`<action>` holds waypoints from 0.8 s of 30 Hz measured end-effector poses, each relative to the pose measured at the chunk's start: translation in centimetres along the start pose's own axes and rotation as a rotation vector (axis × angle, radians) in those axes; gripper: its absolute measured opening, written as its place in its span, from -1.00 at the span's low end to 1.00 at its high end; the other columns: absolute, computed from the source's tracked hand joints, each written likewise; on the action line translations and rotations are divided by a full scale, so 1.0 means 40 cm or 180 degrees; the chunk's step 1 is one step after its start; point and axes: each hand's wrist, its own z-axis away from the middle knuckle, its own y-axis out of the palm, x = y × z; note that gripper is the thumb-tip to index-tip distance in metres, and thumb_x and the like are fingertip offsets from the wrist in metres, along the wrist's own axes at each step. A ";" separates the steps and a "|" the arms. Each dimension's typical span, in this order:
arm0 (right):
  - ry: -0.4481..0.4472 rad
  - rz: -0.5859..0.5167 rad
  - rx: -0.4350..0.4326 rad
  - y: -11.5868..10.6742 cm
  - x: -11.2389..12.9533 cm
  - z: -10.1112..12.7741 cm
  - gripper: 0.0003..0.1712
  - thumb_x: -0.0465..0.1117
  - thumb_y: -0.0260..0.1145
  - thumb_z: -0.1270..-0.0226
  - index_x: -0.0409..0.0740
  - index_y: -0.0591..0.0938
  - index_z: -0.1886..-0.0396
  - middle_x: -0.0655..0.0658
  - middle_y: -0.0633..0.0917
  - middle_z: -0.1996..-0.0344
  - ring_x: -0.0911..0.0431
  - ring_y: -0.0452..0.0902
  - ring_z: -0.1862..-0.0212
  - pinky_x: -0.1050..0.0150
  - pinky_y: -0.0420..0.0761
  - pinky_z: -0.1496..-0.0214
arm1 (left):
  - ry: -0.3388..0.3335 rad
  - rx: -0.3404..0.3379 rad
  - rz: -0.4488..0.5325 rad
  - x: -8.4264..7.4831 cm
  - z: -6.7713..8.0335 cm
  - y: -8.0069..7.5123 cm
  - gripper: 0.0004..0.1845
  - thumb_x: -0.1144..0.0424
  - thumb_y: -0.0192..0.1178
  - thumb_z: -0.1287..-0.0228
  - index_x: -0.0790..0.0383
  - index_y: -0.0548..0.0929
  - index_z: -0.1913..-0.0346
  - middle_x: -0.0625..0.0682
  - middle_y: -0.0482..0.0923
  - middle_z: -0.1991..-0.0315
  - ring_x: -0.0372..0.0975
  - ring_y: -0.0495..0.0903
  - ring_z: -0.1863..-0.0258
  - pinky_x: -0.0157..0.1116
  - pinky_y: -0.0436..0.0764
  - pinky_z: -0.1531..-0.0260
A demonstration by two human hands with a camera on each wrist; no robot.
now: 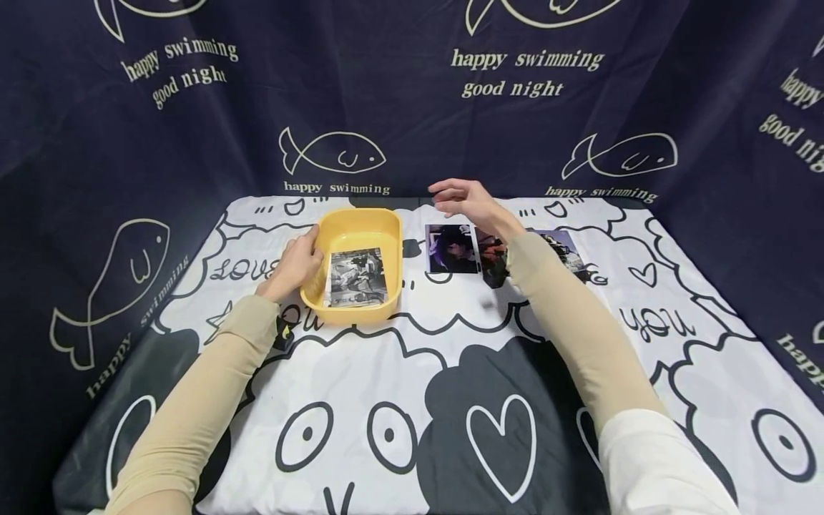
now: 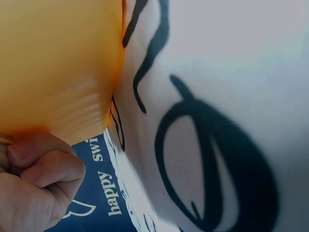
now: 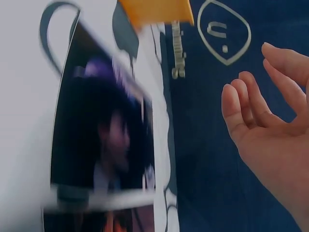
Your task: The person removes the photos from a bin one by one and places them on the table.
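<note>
A yellow plastic basin (image 1: 360, 220) sits left of centre with a black-and-white photo (image 1: 356, 277) lying inside it. My left hand (image 1: 295, 265) grips the basin's left rim; in the left wrist view its curled fingers (image 2: 53, 164) press against the outer wall. Nothing is in my right hand (image 1: 475, 204), which is raised above the photos with its fingers loosely bent. Below it lies a dark photo with purple tones (image 1: 452, 249). Beside that come a photo with orange-red tones (image 1: 491, 250), partly hidden by the wrist, and another photo (image 1: 561, 249) partly behind the forearm.
A white cloth with black cartoon drawings (image 1: 360, 379) covers the table. Dark blue curtains (image 1: 425, 136) printed with fish and lettering hang at the back and both sides, close behind the basin and the right hand.
</note>
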 end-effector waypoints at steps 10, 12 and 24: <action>-0.0076 0.0013 0.0369 0.133 0.054 -0.061 -0.55 -0.37 0.29 -0.27 -0.14 0.57 -0.17 -0.27 0.64 -0.03 0.04 0.58 -0.03 0.11 0.59 -0.05 | -0.0016 0.0070 0.0041 0.000 0.001 0.004 -0.31 0.39 -0.17 -0.34 0.36 -0.07 -0.51 0.47 0.31 -0.30 -0.18 0.44 0.67 -0.31 0.52 0.57; -0.0084 0.0069 0.0433 0.154 0.061 -0.068 -0.56 -0.38 0.29 -0.26 -0.14 0.57 -0.16 -0.30 0.63 -0.05 0.02 0.58 -0.02 0.07 0.59 -0.08 | -0.0033 0.0073 0.0038 -0.001 0.001 0.004 -0.31 0.38 -0.17 -0.35 0.35 -0.07 -0.52 0.45 0.29 -0.32 -0.17 0.44 0.65 -0.30 0.52 0.56; -0.0099 0.0471 0.0841 0.248 0.088 -0.114 -0.47 -0.45 0.32 -0.17 -0.23 0.56 -0.18 -0.40 0.58 -0.10 0.02 0.57 0.00 0.34 0.56 0.04 | -0.0103 0.0095 0.0064 0.003 -0.001 0.004 -0.31 0.39 -0.17 -0.35 0.33 -0.07 -0.52 0.40 0.19 -0.40 -0.02 0.57 0.36 -0.26 0.56 0.43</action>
